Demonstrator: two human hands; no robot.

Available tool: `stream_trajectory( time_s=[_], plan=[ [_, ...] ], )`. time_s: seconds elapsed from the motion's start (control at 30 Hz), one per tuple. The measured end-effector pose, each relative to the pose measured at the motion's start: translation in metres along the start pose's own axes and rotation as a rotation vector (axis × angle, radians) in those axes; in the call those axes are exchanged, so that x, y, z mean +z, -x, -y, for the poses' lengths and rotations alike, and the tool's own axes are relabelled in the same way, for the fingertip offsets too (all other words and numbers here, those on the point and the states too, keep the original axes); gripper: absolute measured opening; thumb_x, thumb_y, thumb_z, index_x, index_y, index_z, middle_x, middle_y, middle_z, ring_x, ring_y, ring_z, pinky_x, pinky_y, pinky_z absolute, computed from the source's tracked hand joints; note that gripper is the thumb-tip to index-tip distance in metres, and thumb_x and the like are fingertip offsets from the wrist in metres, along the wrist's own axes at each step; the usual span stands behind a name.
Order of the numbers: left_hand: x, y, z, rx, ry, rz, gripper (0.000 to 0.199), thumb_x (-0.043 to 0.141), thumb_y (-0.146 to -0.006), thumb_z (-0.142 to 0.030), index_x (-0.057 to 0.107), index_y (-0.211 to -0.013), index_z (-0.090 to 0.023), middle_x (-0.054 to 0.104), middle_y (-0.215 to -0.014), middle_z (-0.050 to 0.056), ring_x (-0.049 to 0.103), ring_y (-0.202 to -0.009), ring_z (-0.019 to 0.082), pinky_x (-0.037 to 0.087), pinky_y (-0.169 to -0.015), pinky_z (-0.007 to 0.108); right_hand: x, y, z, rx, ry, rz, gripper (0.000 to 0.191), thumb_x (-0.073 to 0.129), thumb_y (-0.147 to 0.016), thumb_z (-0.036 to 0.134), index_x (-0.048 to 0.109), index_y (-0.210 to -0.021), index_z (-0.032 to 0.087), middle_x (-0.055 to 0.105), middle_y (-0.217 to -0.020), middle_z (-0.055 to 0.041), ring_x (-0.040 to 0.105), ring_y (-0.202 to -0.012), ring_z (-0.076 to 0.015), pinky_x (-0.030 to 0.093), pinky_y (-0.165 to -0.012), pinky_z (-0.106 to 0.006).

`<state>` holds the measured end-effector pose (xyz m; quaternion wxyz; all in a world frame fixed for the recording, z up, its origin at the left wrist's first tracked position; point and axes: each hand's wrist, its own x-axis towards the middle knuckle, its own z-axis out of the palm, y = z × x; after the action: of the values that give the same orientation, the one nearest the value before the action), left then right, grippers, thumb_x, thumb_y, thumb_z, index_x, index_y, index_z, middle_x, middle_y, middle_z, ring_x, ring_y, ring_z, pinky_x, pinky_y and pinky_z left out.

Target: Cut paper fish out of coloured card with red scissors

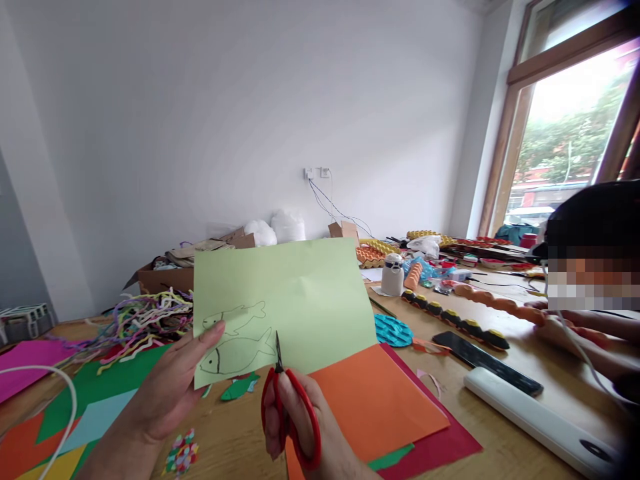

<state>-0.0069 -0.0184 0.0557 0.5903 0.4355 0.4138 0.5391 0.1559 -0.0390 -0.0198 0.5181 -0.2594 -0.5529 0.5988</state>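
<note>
A light green sheet of paper [300, 293] is held up by its lower left edge in my left hand [175, 373], thumb in front and fingers behind. Two fish outlines [237, 353] are drawn on its left part. My right hand [300, 413] grips red-handled scissors [314, 437], whose dark blades point up in front of the sheet, close to the lower fish's tail. The blades look closed; whether they touch the paper I cannot tell. Below the sheet lies a green paper fish [239, 388] on the wooden table [230, 443].
Orange [380, 393] and dark red paper [455, 447] lie right of my hand. Fuzzy craft stems [145, 320] and coloured sheets are at left. Further right are a phone [487, 362], a white bar-shaped device [540, 417], a white bottle [393, 275] and another person's hands [570, 333].
</note>
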Motion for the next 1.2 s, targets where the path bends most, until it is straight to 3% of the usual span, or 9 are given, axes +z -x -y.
stream_trajectory(
  time_s=[0.2,0.4,0.9,1.07,1.2],
  plan=[
    [-0.001,0.001,-0.001,0.040,-0.074,-0.024,0.039,0.068,-0.068,-0.039,0.067,-0.105,-0.026,0.072,-0.102,0.005,0.058,-0.108,0.031,0.054,-0.078,0.033,-0.003,0.002,0.006,0.007,0.048,0.063,0.045,0.042,-0.084,0.058,0.046,-0.075,0.014,0.047,-0.053,0.0025,0.046,-0.046,-0.0073,0.033,-0.049,-0.020],
    [0.003,0.005,-0.001,0.014,-0.065,0.070,0.051,0.067,-0.070,-0.035,0.057,-0.120,-0.029,0.070,-0.107,0.006,0.060,-0.105,0.032,0.053,-0.079,0.038,-0.005,0.000,0.006,-0.034,-0.059,0.129,0.046,0.040,-0.084,0.059,0.047,-0.075,0.015,0.046,-0.054,0.0016,0.045,-0.047,-0.0084,0.035,-0.048,-0.021],
    [0.003,0.005,-0.001,0.015,-0.098,0.097,0.061,0.070,-0.067,-0.034,0.053,-0.125,-0.025,0.073,-0.101,0.006,0.066,-0.093,0.031,0.052,-0.080,0.041,0.008,0.002,-0.001,-0.014,-0.062,-0.068,0.047,0.044,-0.081,0.061,0.046,-0.072,0.015,0.043,-0.047,0.0042,0.040,-0.040,-0.0064,0.032,-0.041,-0.018],
    [0.004,0.006,-0.001,0.000,-0.076,0.089,0.062,0.071,-0.067,-0.035,0.053,-0.126,-0.027,0.074,-0.097,0.005,0.069,-0.084,0.030,0.052,-0.080,0.042,0.006,0.000,-0.007,0.016,-0.070,-0.080,0.048,0.047,-0.080,0.062,0.047,-0.070,0.015,0.041,-0.043,0.0057,0.036,-0.034,-0.0051,0.026,-0.035,-0.017],
    [0.002,0.004,0.001,0.035,-0.060,0.092,0.061,0.070,-0.069,-0.034,0.052,-0.126,-0.026,0.074,-0.098,0.005,0.068,-0.088,0.028,0.051,-0.083,0.040,0.003,0.001,-0.002,0.015,-0.083,-0.030,0.045,0.045,-0.083,0.058,0.048,-0.073,0.014,0.044,-0.047,0.0039,0.042,-0.039,-0.0063,0.032,-0.041,-0.018]
  ],
)
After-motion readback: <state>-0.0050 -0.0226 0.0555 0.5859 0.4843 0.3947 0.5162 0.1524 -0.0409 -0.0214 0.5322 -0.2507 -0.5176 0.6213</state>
